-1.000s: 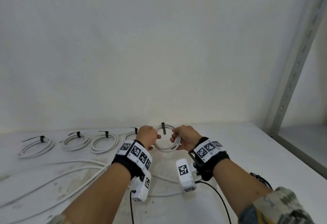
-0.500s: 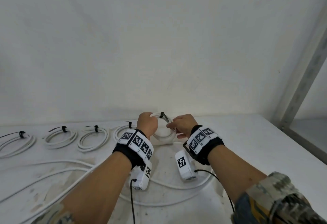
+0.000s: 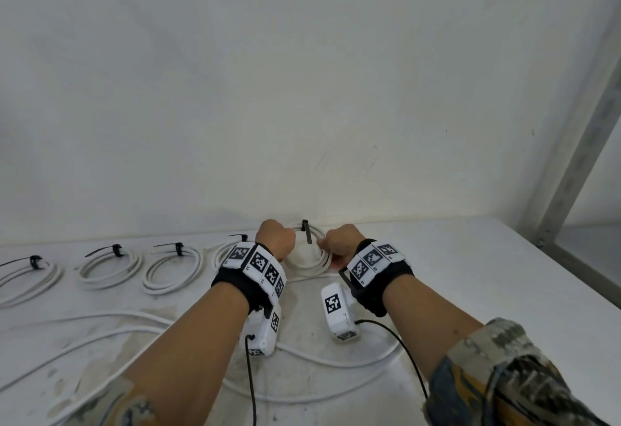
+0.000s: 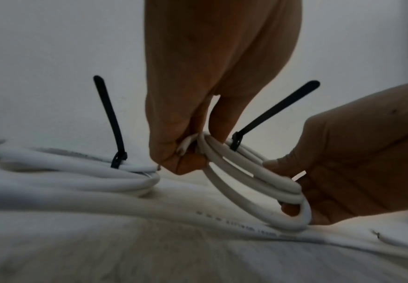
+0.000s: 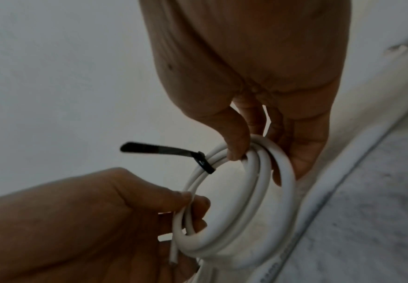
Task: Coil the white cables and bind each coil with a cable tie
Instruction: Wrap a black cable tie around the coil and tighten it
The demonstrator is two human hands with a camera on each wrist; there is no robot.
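Both hands hold one small white cable coil (image 3: 312, 259) at the back of the table, close to the wall. My left hand (image 3: 275, 240) pinches its left side (image 4: 198, 145), and my right hand (image 3: 337, 244) grips its right side (image 5: 266, 153). A black cable tie (image 3: 305, 230) is bound around the coil's top, its tail sticking up (image 5: 154, 148). In the left wrist view the coil's lower edge (image 4: 292, 222) is at the table surface. Several bound coils (image 3: 171, 266) lie in a row to the left, each with a black tie.
Loose white cable (image 3: 100, 331) runs in long curves across the table (image 3: 470, 274) in front of my arms. The white wall (image 3: 302, 89) stands just behind the coils. A grey metal upright (image 3: 578, 143) rises at the table's right edge.
Both hands have carried the tied coil away from me and down toward the table by the wall. The head view has swung right, so the row of coils sits further left.
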